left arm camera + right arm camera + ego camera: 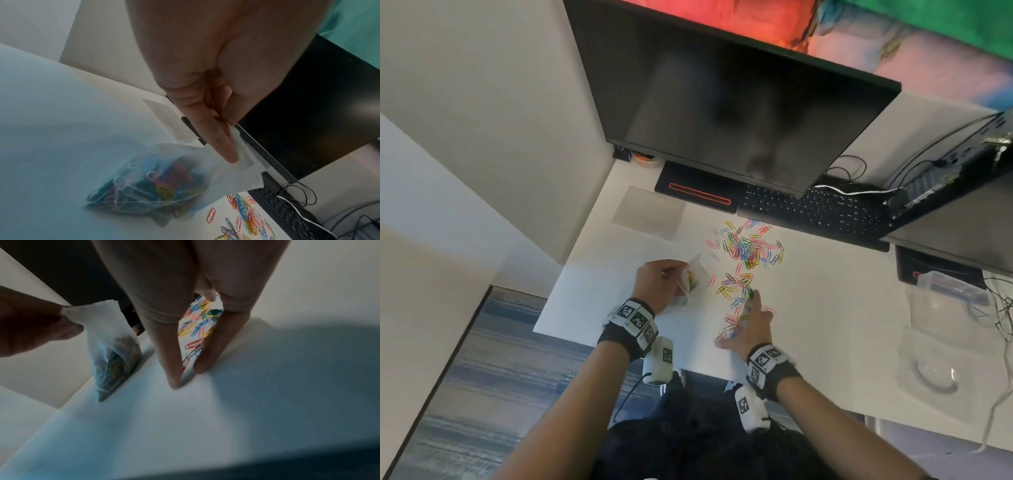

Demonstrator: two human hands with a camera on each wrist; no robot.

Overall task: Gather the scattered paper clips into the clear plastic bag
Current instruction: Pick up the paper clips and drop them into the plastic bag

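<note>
Colourful paper clips (748, 250) lie scattered on the white desk (825, 308), in a dense pile near the keyboard and a trail running toward me. My left hand (659, 281) pinches the top edge of the clear plastic bag (693, 279), whose bottom rests on the desk. The left wrist view shows many clips inside the bag (154, 183), with the left hand (230, 146) pinching its rim. My right hand (748, 322) lies on the near trail with fingers straight. In the right wrist view its fingertips (174, 382) touch the desk with clips (193, 345) between them, to the right of the bag (115, 350).
A dark monitor (722, 113) overhangs the back of the desk, with a black keyboard (815, 212) below it. A flat translucent sheet (649, 212) lies at the back left. A clear lidded container (945, 291) and cables sit at the right. The desk's front edge runs under my wrists.
</note>
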